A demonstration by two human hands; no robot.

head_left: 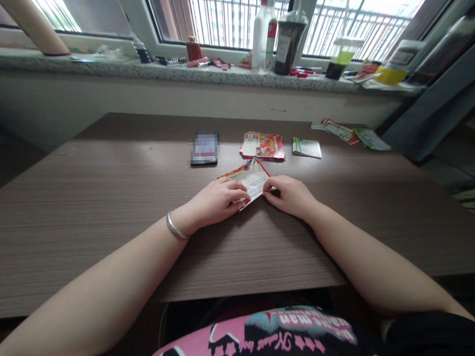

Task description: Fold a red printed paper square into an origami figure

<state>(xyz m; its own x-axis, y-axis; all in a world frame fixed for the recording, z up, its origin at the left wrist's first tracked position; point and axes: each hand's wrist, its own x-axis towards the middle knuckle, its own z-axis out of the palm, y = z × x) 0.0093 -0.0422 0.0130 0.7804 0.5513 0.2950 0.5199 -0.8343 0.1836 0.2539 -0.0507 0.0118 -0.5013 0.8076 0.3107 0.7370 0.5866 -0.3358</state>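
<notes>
A printed paper sheet (254, 180), white with text and orange-red edges, is tilted between my two hands over the table. My left hand (223, 199), with a silver bangle on the wrist, lies over the sheet's left part, its fingers curled onto the paper. At the sheet's right edge, my right hand (287, 194) pinches the paper between thumb and forefinger. Just beyond the sheet rests a pile of red and orange printed leaflets (269, 145). My left fingers hide the sheet's lower left part.
A phone-like dark device (204, 149), blurred out, lies left of the leaflets. To their right are a small stack of green-white cards (306, 147) and several scattered leaflets (341, 131). Bottles (261, 42) and drink cups (289, 44) stand along the windowsill (226, 76).
</notes>
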